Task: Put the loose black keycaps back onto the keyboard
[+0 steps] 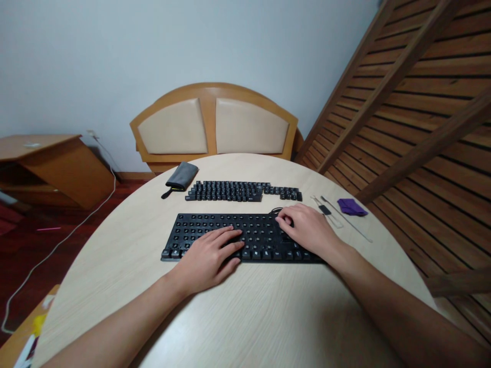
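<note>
- L hand [210, 253]: open, palm down, fingers loosely spread; fingertips rest on mid part of kbd, thumb near its front edge. Nothing seen in its grip.
- R hand [307, 225]: over right end of kbd, fingers curled, thumb & index close tog.; can't tell if anything's pinched btwn them, as the curled fingers hide it.
- Black kbd [251, 232]: under both hands, flat on the surface, long side facing the person. Upper rows mostly bare, switches showing; bottom row carries caps. Parts hidden by hands.
- Black cable [275, 210]: short bit visible at kbd's back edge, just beside R hand.
- Main keycap block [226, 190]: black caps in neat rows on the surface, behind kbd & apart from it.
- Smaller keycap group [287, 192]: just right of main block, also black.
- Wire keycap puller [325, 209]: black grip, wire loops; lies right of caps, near R hand.
- Thin rod w/ dark tip [347, 220]: diag., just right of puller.
- Purple folded cloth [352, 207]: beyond rod, near right edge of surface.
- Dk grey pouch [183, 175]: back left, w/ black strap loop.
- Surface [249, 317]: round, pale woodgrain.
- Behind it: wood headboard [210, 92] w/ 2 beige pads.
</note>
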{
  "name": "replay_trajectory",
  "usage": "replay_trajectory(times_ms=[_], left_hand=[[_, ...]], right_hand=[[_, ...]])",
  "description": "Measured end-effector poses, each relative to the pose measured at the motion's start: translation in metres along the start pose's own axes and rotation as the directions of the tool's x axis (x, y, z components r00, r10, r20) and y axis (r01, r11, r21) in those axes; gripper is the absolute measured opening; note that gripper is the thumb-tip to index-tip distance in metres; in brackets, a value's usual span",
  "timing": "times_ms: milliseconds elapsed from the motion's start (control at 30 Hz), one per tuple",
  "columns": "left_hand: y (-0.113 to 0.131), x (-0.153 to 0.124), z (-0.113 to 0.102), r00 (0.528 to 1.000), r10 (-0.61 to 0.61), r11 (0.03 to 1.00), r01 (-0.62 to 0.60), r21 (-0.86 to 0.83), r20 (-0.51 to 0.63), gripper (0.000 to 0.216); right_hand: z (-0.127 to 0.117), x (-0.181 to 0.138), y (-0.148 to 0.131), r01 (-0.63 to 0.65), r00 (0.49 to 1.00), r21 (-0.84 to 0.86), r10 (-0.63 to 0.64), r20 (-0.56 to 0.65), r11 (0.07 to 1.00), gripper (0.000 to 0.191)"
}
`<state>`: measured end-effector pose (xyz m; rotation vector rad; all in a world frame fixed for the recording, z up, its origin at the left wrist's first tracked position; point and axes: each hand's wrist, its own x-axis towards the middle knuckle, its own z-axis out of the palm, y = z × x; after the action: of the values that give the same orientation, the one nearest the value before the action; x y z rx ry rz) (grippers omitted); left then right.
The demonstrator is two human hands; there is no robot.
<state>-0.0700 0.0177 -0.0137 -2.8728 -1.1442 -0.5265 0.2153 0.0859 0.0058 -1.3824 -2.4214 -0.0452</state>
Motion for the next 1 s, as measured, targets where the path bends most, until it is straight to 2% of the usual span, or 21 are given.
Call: replay_trajectory(times_ms=[133,267,500,633,800,1000], left_hand=[[-0.001,-0.001,0.002,1.0,-0.007,1.0,0.007,-0.004,0.009,0.033],[-0.002,-0.002,0.004,1.0,-0.01,1.0,0.01,0.013,0.017,0.034],[-0.003,-0.002,0.005,1.0,-0.003,1.0,0.003,-0.001,0.008,0.034],[-0.004,-0.002,0.006,1.0,0.0,1.0,0.0,-0.006,0.007,0.035],[-0.004,-0.002,0.006,1.0,-0.003,1.0,0.003,-0.003,0.0,0.034],[0.006,0.007,0.002,0.996,-0.087,0.994,0.084,-0.067,-0.033,0.037]], right_hand=[[0.004,0.007,0.001,-0.042,0.999,-0.001,0.042,-0.027,0.999,0.019],[0.008,0.026,-0.004,-0.115,0.993,-0.071,0.117,0.022,0.991,0.017],[0.028,0.07,-0.011,-0.116,0.987,-0.146,0.131,0.092,0.982,0.025],[0.039,0.083,-0.011,-0.14,0.983,-0.16,0.157,0.1,0.977,0.028],[0.037,0.078,-0.01,-0.146,0.983,-0.156,0.161,0.092,0.977,0.018],[0.011,0.044,-0.015,-0.1,0.994,-0.105,0.103,0.027,0.989,0.016]])
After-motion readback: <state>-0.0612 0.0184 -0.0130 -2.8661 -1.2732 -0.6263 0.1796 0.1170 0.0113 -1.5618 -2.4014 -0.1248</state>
